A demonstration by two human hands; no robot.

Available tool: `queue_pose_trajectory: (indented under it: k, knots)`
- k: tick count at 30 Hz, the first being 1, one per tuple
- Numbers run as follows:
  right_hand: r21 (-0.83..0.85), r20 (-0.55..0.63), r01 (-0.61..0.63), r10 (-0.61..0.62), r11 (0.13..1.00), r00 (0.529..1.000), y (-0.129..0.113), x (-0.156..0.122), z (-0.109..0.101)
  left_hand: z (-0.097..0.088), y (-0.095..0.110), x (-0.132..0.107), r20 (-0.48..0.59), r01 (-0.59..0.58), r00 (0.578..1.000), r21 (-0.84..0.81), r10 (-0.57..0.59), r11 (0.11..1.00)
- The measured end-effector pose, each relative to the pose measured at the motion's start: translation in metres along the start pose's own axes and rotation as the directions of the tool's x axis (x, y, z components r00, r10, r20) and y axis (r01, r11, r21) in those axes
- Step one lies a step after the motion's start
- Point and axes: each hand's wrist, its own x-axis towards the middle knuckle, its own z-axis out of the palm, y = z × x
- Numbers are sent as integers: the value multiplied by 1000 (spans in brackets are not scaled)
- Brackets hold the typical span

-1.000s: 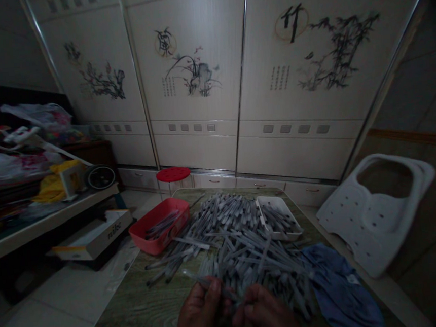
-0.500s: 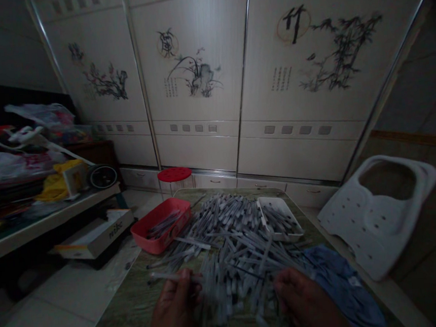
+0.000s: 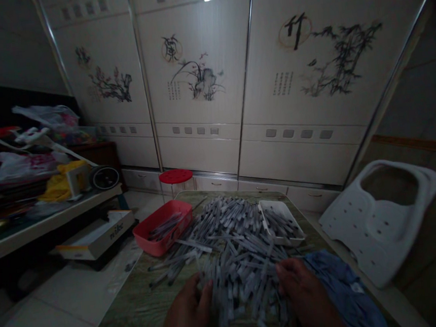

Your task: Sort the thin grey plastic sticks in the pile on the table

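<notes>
A large heap of slim, translucent pens (image 3: 231, 223) with dark tips covers the middle of the table (image 3: 132, 313). My left hand (image 3: 188, 308) is at the near left edge of the heap, thumb and forefinger drawn close together. A faint clear shape shows by its fingertips, too blurred to name. On the heap's near right side, my right hand (image 3: 303, 293) has its fingers curled in; whatever they grip is hidden. Behind the heap, a red basket (image 3: 142, 236) at left and a white tray (image 3: 298, 234) at right hold more pens.
A crumpled blue cloth (image 3: 339, 285) lies beside my right hand. Beyond the table stand a red stool (image 3: 176, 176) and a white folded plastic chair (image 3: 375, 221). At left, a loaded bench (image 3: 72, 206) has a shoe box (image 3: 98, 235) below it.
My left hand has moved right to the heap, and the pen that stuck out leftward from it no longer shows. The dark thin rod near my right hand is out of sight.
</notes>
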Motion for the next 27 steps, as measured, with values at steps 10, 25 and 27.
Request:
queue_pose_trajectory:
  k: [10,25,27]
  knots:
    - [-244,44,118,-110,963,993,-16,62,28,9,1,2,125,-205,977,346,171,915]
    - [-643,317,423,-281,639,906,-78,64,107,-2,-7,3,123,-288,957,348,262,892]
    - [-697,353,450,-280,558,893,-84,63,124,-4,-12,4,120,-263,964,292,238,919]
